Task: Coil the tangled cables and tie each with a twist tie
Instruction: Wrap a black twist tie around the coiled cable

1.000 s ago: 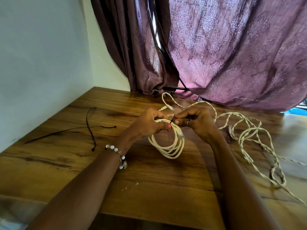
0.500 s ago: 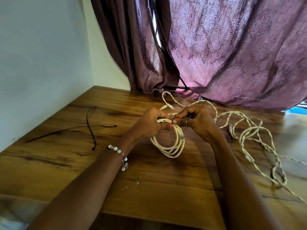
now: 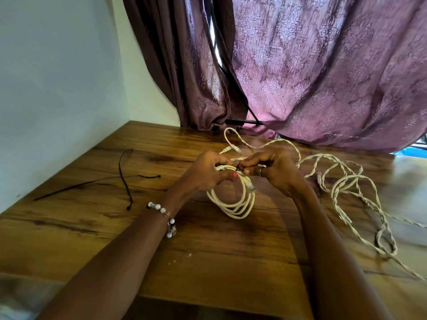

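1. Fingers (image 3: 227,175) of my left hand (image 3: 205,172) grip the coiled cable (image 3: 233,202) at its twelve o'clock.
2. My right hand (image 3: 270,168) pinches the dark twist tie (image 3: 238,167) there; I judge the tying under way, more twisting next.
3. Tangled cables (image 3: 342,188) wait at three o'clock on the tabletop (image 3: 208,262).

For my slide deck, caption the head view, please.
Both hands, left hand and right hand, fasten a black twist tie around a coiled white cable on a wooden table.
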Demonstrator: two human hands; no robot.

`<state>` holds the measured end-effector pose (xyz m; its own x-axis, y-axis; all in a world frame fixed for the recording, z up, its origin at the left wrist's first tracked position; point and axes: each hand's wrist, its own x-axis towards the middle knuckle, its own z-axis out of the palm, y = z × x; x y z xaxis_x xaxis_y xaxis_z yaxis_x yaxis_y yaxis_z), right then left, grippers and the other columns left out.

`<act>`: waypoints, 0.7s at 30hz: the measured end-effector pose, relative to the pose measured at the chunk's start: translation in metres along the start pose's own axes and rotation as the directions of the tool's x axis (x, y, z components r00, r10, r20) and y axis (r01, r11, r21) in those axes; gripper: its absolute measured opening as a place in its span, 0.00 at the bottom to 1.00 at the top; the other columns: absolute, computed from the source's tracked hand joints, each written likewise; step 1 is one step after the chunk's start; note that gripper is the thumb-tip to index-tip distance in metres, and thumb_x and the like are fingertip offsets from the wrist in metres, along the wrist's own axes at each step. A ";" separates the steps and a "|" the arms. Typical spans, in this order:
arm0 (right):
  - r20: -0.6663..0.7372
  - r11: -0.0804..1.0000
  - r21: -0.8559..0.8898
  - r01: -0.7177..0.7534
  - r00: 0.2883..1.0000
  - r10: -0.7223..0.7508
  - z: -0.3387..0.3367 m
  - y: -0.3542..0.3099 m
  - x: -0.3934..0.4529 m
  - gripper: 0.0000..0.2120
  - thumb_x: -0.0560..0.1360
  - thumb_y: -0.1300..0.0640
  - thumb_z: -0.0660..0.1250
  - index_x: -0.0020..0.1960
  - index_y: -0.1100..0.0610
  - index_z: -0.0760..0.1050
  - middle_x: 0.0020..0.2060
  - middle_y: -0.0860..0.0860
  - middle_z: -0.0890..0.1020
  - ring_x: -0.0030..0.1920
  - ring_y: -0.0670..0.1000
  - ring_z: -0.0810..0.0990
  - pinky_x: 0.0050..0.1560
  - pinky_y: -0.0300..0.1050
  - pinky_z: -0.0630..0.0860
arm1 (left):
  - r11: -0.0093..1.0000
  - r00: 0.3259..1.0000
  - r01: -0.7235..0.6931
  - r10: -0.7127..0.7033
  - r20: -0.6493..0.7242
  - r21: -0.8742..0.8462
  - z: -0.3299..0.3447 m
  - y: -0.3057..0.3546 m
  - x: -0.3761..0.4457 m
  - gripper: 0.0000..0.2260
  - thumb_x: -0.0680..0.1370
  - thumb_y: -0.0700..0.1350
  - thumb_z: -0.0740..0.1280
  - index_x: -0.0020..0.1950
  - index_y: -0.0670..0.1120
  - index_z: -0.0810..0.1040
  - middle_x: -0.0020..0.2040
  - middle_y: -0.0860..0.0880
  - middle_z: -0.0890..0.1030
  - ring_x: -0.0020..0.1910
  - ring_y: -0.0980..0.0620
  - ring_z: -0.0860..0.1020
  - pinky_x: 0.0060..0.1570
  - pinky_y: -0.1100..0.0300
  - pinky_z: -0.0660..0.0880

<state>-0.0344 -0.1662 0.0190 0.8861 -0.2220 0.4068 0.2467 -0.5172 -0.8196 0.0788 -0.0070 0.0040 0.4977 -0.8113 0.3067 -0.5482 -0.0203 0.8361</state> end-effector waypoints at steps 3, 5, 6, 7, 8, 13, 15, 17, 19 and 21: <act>0.025 0.999 -0.030 0.023 0.999 -0.023 -0.001 -0.001 -0.002 0.15 0.67 0.74 0.71 0.52 0.67 0.80 0.44 0.55 0.84 0.46 0.47 0.84 0.47 0.37 0.79 | 1.000 0.999 0.030 -0.030 -0.012 -0.003 0.000 -0.003 0.001 0.06 0.71 0.39 0.73 0.46 0.38 0.84 0.40 0.35 0.81 0.28 0.54 0.72 0.27 0.64 0.66; 0.021 0.998 -0.050 0.036 0.999 -0.035 0.000 -0.001 -0.001 0.14 0.67 0.73 0.71 0.51 0.65 0.81 0.43 0.53 0.85 0.46 0.47 0.84 0.48 0.38 0.79 | 0.999 0.999 0.032 -0.032 -0.015 0.005 0.000 -0.004 0.002 0.06 0.71 0.39 0.74 0.46 0.39 0.84 0.41 0.35 0.81 0.29 0.53 0.72 0.28 0.62 0.67; 0.011 0.997 -0.063 0.042 0.999 -0.041 0.000 -0.002 -0.001 0.14 0.66 0.72 0.72 0.50 0.63 0.81 0.42 0.50 0.85 0.45 0.47 0.84 0.47 0.37 0.79 | 1.000 1.000 0.027 -0.027 -0.016 0.011 0.000 -0.004 0.002 0.06 0.71 0.39 0.74 0.46 0.39 0.84 0.41 0.36 0.82 0.29 0.55 0.72 0.28 0.63 0.67; 0.002 0.996 -0.078 0.048 0.999 -0.048 0.000 -0.002 -0.001 0.13 0.66 0.71 0.73 0.49 0.62 0.82 0.40 0.47 0.85 0.43 0.46 0.83 0.46 0.36 0.79 | 1.000 1.000 0.021 -0.021 -0.017 0.017 0.000 -0.004 0.002 0.06 0.71 0.39 0.74 0.46 0.39 0.84 0.41 0.37 0.82 0.29 0.57 0.72 0.28 0.64 0.67; -0.004 0.995 -0.088 0.051 0.999 -0.052 0.000 -0.002 -0.001 0.13 0.66 0.71 0.73 0.48 0.61 0.82 0.39 0.45 0.85 0.42 0.45 0.83 0.45 0.36 0.79 | 1.000 1.000 0.015 -0.015 -0.014 0.020 0.000 -0.004 0.002 0.06 0.71 0.39 0.74 0.46 0.40 0.84 0.42 0.37 0.82 0.29 0.57 0.73 0.27 0.64 0.67; -0.012 0.995 -0.084 0.043 0.999 -0.044 0.001 -0.003 0.000 0.11 0.65 0.70 0.74 0.45 0.60 0.83 0.40 0.50 0.85 0.42 0.46 0.83 0.46 0.39 0.80 | 1.000 1.000 0.012 -0.012 -0.016 0.023 -0.001 -0.004 0.002 0.07 0.70 0.39 0.74 0.47 0.41 0.84 0.41 0.37 0.82 0.29 0.56 0.72 0.27 0.64 0.67; -0.009 0.997 -0.071 0.016 1.000 -0.017 0.001 -0.003 0.000 0.10 0.65 0.71 0.74 0.44 0.62 0.83 0.40 0.53 0.85 0.42 0.48 0.83 0.46 0.40 0.80 | 1.000 1.000 -0.002 0.002 -0.010 0.031 -0.001 -0.004 0.002 0.08 0.70 0.39 0.74 0.48 0.41 0.84 0.41 0.39 0.83 0.28 0.59 0.72 0.27 0.66 0.67; 0.003 0.999 -0.044 -0.012 1.000 0.012 0.000 -0.003 0.000 0.09 0.64 0.72 0.74 0.44 0.65 0.82 0.41 0.55 0.84 0.42 0.48 0.83 0.45 0.39 0.80 | 0.998 1.000 -0.019 0.019 -0.002 0.054 -0.001 -0.003 0.002 0.08 0.70 0.39 0.74 0.49 0.41 0.84 0.41 0.44 0.83 0.29 0.62 0.73 0.28 0.69 0.68; 0.015 0.999 -0.010 -0.046 0.999 0.046 0.000 -0.004 -0.001 0.09 0.64 0.73 0.74 0.44 0.69 0.81 0.40 0.55 0.84 0.41 0.46 0.83 0.42 0.37 0.79 | 0.997 0.999 -0.033 0.033 0.005 0.071 0.000 -0.002 0.002 0.10 0.70 0.38 0.74 0.51 0.40 0.84 0.39 0.52 0.82 0.30 0.66 0.75 0.29 0.73 0.68; 0.031 0.995 0.031 -0.095 0.995 0.094 0.000 -0.006 -0.001 0.09 0.64 0.75 0.73 0.44 0.70 0.79 0.39 0.53 0.83 0.40 0.45 0.83 0.41 0.36 0.79 | 0.996 0.998 -0.053 0.052 0.021 0.078 0.000 -0.002 0.002 0.11 0.70 0.38 0.75 0.51 0.38 0.83 0.37 0.57 0.80 0.29 0.68 0.75 0.29 0.75 0.66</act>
<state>-0.0362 -0.1630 0.0232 0.9170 -0.2442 0.3155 0.1736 -0.4677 -0.8667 0.0812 -0.0087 0.0026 0.4544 -0.8234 0.3398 -0.6244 -0.0223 0.7808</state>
